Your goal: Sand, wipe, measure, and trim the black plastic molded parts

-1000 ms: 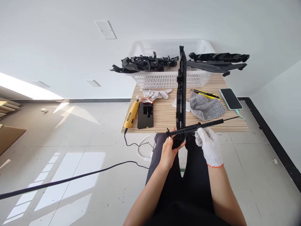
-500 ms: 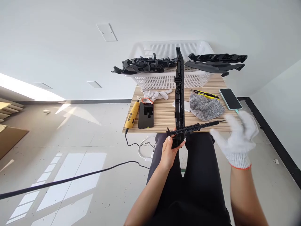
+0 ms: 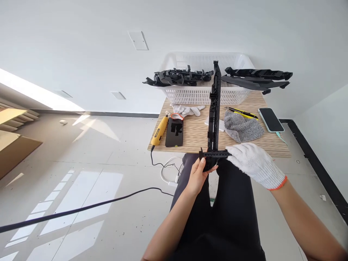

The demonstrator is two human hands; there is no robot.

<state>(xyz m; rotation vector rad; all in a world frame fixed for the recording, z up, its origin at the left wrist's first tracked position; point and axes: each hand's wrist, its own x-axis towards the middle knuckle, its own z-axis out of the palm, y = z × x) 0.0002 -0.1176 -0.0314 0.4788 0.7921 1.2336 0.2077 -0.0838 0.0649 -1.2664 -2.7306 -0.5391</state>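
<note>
My bare left hand [image 3: 198,177] grips the near end of a long black plastic part [image 3: 214,108] that stretches away from me over the wooden table [image 3: 195,137]. A black caliper [image 3: 214,154] lies across the part's near end, its jaws around it. My right hand [image 3: 254,164], in a white knit glove, covers the right portion of the caliper and holds it.
On the table are a white basket [image 3: 206,95] with black plastic parts [image 3: 176,77] across its rim, a white glove [image 3: 189,109], a yellow rotary tool [image 3: 160,130], two phones [image 3: 174,132], a grey cloth [image 3: 242,125] and a yellow knife [image 3: 243,113]. Cables [image 3: 81,208] cross the floor.
My right hand let go of the caliper and swung out to the right, then came back and now covers the caliper's right portion. The view shifted slightly.
</note>
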